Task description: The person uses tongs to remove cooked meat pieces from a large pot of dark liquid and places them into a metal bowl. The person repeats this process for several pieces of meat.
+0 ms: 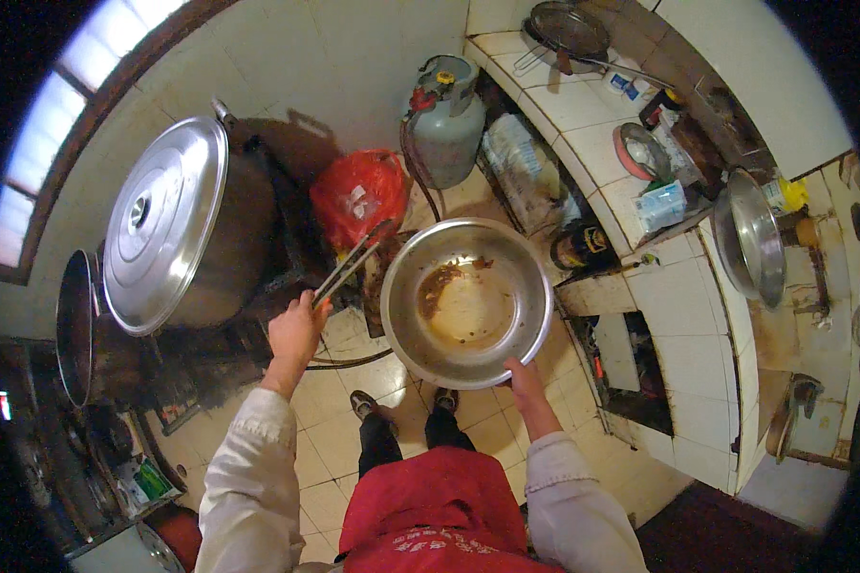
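Note:
My left hand point(298, 342) grips a pair of metal tongs point(347, 271), whose tips point away from me towards a red plastic bag point(360, 192). In my right hand point(527, 390) is the near rim of a wide stainless steel basin point(466, 369). Brown liquid and a few dark bits point(441, 286) lie in the bottom of the basin, which is held out over the floor in front of me. The fingers of my right hand are partly hidden beneath the basin.
Left stands a large pot with a shiny lid point(175, 236), beside an uncovered pot point(75, 329). A gas cylinder point(444, 132) stands by the wall, its hose point(419, 168) running down. Right is a tiled counter point(695, 308) bearing another metal basin point(756, 236) and a strainer point(567, 32).

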`<state>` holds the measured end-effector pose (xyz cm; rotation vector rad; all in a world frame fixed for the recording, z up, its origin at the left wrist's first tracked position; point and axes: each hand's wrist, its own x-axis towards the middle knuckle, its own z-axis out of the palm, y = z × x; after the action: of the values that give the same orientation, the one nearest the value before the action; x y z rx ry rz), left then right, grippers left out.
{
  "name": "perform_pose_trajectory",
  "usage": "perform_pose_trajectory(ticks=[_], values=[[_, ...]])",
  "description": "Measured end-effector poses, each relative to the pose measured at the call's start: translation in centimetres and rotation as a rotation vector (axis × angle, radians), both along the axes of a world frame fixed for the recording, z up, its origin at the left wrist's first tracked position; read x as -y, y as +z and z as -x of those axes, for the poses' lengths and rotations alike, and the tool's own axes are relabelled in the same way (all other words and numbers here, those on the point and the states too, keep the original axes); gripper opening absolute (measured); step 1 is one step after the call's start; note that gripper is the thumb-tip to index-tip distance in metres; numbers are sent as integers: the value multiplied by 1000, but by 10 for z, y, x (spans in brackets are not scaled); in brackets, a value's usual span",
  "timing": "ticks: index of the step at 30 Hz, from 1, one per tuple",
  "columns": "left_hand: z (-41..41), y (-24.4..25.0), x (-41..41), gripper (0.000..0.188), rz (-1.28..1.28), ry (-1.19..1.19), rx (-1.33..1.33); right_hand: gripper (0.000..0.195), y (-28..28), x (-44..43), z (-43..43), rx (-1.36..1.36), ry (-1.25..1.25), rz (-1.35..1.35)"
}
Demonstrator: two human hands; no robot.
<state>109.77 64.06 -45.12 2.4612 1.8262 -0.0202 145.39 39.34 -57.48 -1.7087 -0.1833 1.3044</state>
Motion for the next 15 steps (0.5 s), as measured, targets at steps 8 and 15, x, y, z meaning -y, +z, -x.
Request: perform_pose_trajectory(ticks=[8, 15], values=[[-57, 14, 59, 44, 137, -221, 0, 34, 29, -14, 32, 24, -44, -136], [-1, 40, 37, 39, 101, -178, -73, 37, 51, -17, 31, 0, 11, -128]])
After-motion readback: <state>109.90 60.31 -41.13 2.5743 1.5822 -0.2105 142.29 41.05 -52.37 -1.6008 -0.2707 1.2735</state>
